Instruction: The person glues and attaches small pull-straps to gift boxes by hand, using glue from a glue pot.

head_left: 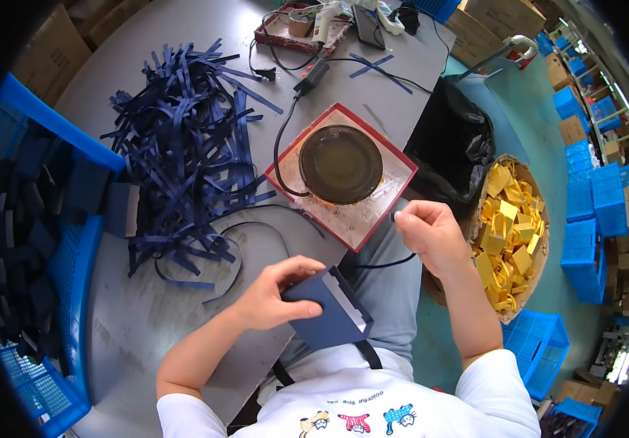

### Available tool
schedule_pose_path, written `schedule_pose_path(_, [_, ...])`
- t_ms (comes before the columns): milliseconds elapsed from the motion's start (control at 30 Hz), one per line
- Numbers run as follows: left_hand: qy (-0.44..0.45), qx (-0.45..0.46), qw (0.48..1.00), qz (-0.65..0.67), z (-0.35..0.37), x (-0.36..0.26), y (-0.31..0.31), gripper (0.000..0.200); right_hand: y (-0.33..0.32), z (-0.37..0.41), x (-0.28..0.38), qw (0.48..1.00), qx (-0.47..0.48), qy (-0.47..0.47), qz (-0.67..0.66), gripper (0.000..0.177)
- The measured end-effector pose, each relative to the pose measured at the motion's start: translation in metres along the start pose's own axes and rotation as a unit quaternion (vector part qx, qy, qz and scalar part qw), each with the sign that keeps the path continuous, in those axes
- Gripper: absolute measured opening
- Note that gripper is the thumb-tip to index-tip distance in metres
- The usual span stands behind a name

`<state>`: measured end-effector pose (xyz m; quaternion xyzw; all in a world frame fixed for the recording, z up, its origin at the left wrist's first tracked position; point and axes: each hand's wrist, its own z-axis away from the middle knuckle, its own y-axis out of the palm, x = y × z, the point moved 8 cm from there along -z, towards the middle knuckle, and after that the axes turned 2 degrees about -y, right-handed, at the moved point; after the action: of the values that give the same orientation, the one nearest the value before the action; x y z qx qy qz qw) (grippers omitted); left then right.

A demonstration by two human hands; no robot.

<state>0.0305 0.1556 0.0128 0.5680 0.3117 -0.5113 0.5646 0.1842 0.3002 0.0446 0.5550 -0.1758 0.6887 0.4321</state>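
My left hand (289, 293) is closed around a navy blue box (321, 314), which I hold tilted above my lap. A pale inner edge shows along the box's side. Dark ribbon ends (367, 355) hang below it against my shirt. To the right, my right hand (435, 232) is raised in a pinch on a dark ribbon (389, 263); its small tip sticks out past the fingers. Just beyond my hands, a round pan (340, 164) of brownish liquid sits in a red-rimmed square tray (283, 198). A heap of navy ribbon strips (183, 146) lies on the table at left.
Navy boxes fill a blue crate (84, 292) at left. A carton (541, 271) of yellow pieces (508, 233) and a black bag (453, 139) stand at right. A power cord (283, 139) crosses the grey table (132, 343); a glue gun (324, 25) lies at the back.
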Motion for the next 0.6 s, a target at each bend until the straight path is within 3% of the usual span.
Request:
schedule_pose_path(233, [0.033, -0.032, 0.999, -0.012, 0.012, -0.031, -0.007, 0.052, 0.06, 0.043, 0.028, 0.969, 0.152, -0.004, 0.193, 0.013])
schedule_pose_path(300, [0.062, -0.039, 0.997, -0.033, 0.016, -0.042, -0.007, 0.052, 0.08, 0.052, 0.039, 0.936, 0.211, -0.057, 0.275, 0.013])
schedule_pose_path(600, [0.145, -0.036, 0.979, -0.138, 0.027, -0.07, -0.002, 0.054, 0.112, 0.065, 0.033, 0.875, 0.278, -0.103, 0.382, 0.014])
